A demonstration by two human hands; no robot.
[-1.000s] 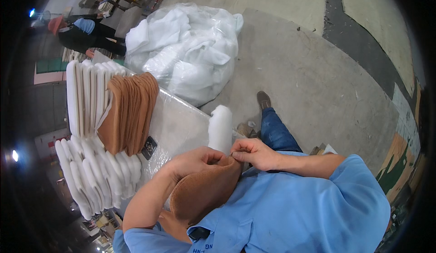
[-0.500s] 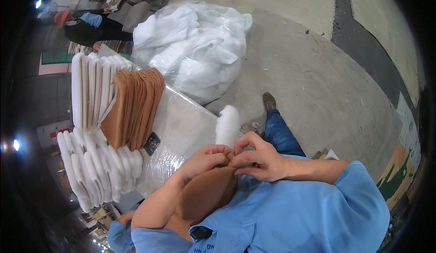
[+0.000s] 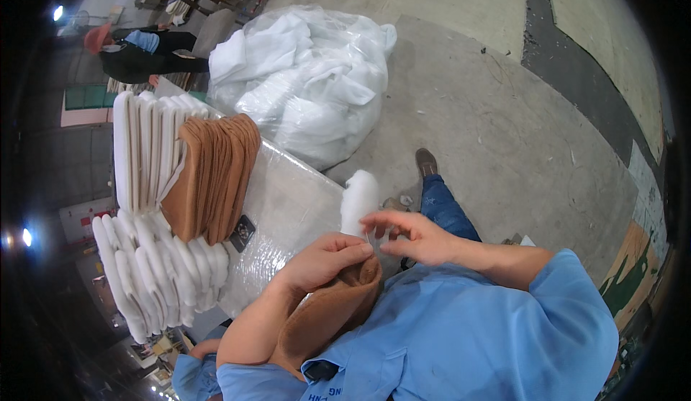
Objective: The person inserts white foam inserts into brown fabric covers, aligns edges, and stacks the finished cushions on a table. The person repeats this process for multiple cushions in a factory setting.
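Note:
Near my chest, my left hand (image 3: 332,260) is closed on the upper edge of a brown fuzzy fabric piece (image 3: 338,304), which hangs curved below it against my blue shirt. Beside that edge my right hand (image 3: 417,239) has its fingers apart, index stretched toward the left hand's fingertips. A thin pale line, perhaps thread or a needle, shows between the two hands; it is too fine to make out. Just beyond them stands a roll of white fluffy padding (image 3: 358,199) at the table's edge.
A plastic-wrapped table (image 3: 277,214) holds a stack of brown fabric pieces (image 3: 216,174), stacked white pads (image 3: 147,149) and a dark phone-like object (image 3: 243,232). Behind is a large clear bag of white padding (image 3: 309,84). A person in a red hat (image 3: 140,52) stands far left.
My right hand has come away from the brown fabric's edge and its fingers have spread. The left hand keeps its grip, and the fabric's top now shows more of its fold.

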